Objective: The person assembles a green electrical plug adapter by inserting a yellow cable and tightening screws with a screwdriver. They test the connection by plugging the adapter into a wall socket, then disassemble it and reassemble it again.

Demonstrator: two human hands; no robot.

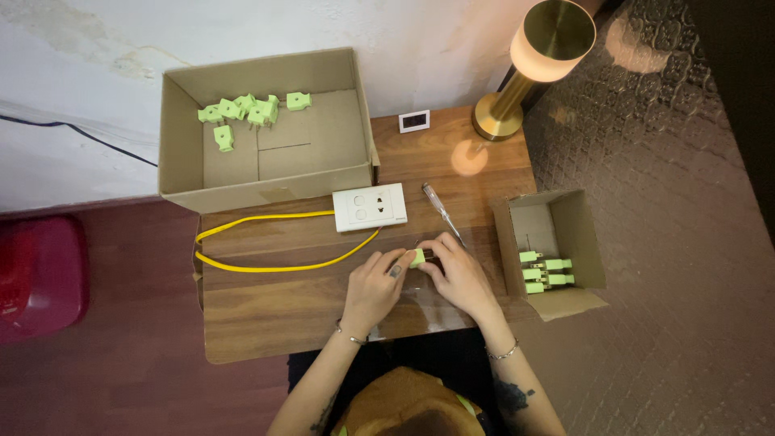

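Both my hands meet over the front middle of a small wooden table. My left hand and my right hand together pinch a small light-green plug between their fingertips. Just behind them lies a white socket plate with a yellow cable looping out to the left. A screwdriver with a clear handle lies beside the plate, its tip near my right hand.
A large open cardboard box at the back left holds several green plugs. A smaller box at the right edge holds several more. A brass lamp and a small white display stand at the back. A red object sits on the floor, left.
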